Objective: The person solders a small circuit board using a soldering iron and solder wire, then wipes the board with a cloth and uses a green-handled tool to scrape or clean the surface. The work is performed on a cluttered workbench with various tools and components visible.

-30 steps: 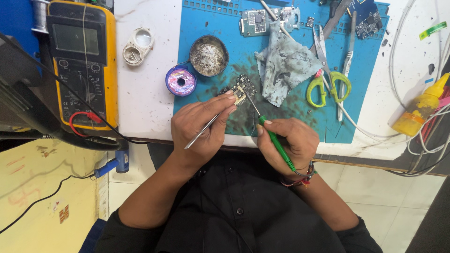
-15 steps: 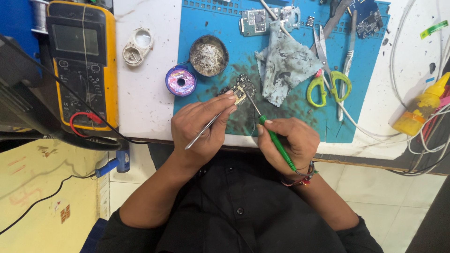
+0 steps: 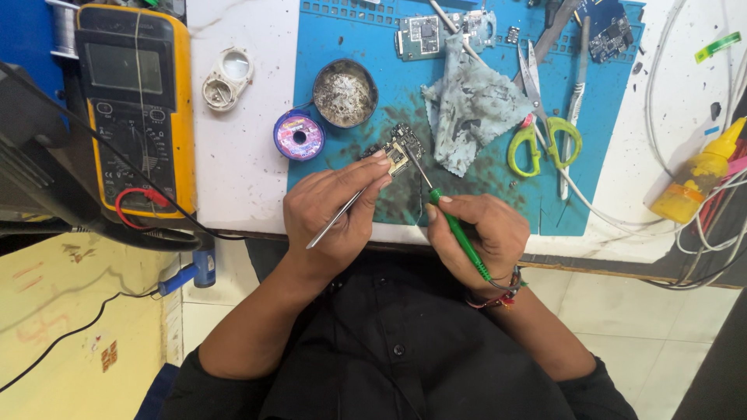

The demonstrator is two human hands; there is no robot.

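Observation:
My left hand [image 3: 331, 211] grips metal tweezers [image 3: 336, 220] whose tips reach a small dark circuit board [image 3: 398, 149] on the blue work mat [image 3: 342, 163]. My right hand [image 3: 476, 225] holds a green-handled tool [image 3: 459, 233] like a pen, and its thin metal tip touches the same board from the right. Both hands rest at the mat's near edge, close together.
A yellow multimeter [image 3: 136, 101] lies at the left with red and black leads. On the mat are a tin of metal wool [image 3: 345, 93], a purple solder spool [image 3: 299, 134], a grey cloth [image 3: 471, 109], green scissors [image 3: 545, 132] and other boards [image 3: 424, 35]. A yellow bottle [image 3: 696, 175] stands at the right.

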